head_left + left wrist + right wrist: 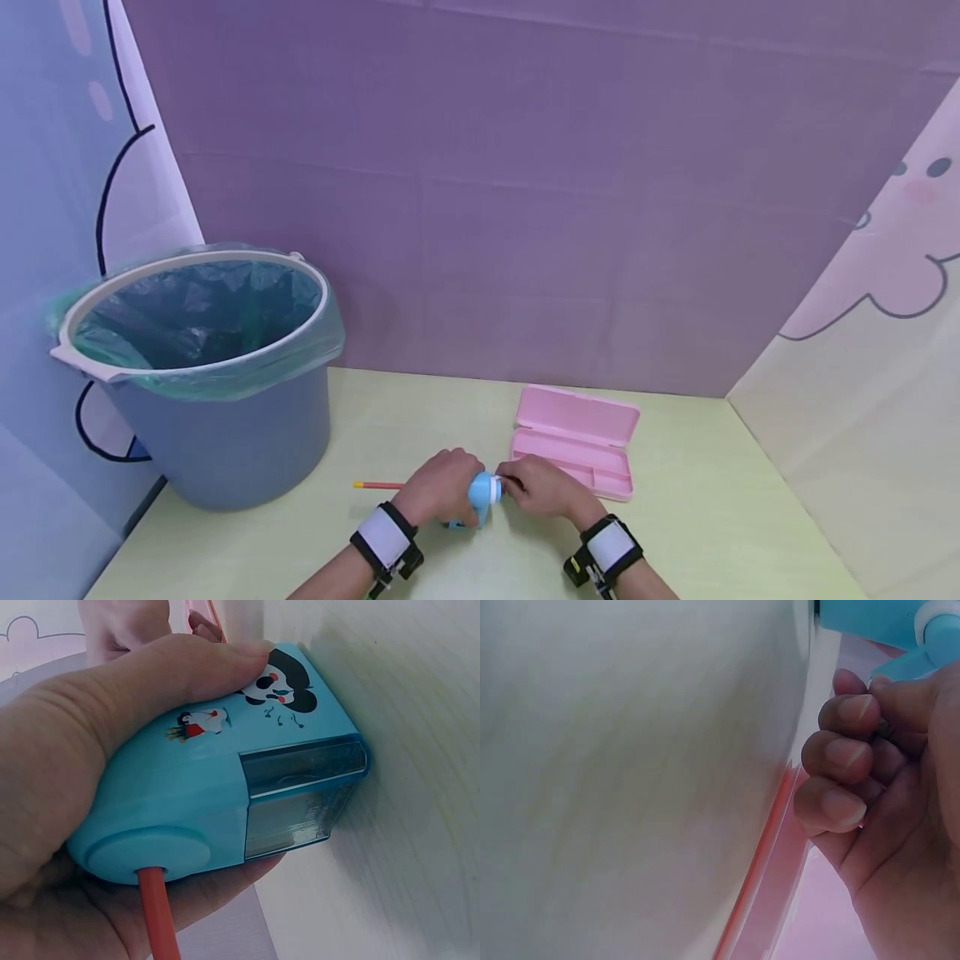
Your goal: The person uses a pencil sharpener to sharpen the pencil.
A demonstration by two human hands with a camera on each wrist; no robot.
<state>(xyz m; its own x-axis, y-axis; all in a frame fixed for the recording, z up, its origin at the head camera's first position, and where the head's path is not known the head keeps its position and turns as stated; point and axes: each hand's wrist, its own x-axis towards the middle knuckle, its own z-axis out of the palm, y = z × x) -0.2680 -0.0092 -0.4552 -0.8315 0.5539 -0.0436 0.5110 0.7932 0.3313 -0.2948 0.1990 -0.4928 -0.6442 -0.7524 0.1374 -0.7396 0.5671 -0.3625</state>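
Observation:
A light blue pencil sharpener (pixel 202 772) with cartoon prints and a clear shavings drawer is gripped by my left hand (pixel 442 485), its thumb lying along the printed side. From the round hole in the sharpener's face sticks a red pencil (pixel 157 919), which points left in the head view and has a yellow far end (pixel 358 484). On the sharpener's other side, my right hand (pixel 549 487) pinches the end of the blue crank (pixel 909 663) between thumb and curled fingers. The pinched knob itself is hidden by the fingers.
An open pink pencil case (pixel 577 417) lies just beyond my right hand, lid tipped back. At the left stands a large blue-grey bucket (pixel 247 450) lined with a green plastic bag (pixel 300 350). A purple backdrop (pixel 487 208) closes off the table's far edge.

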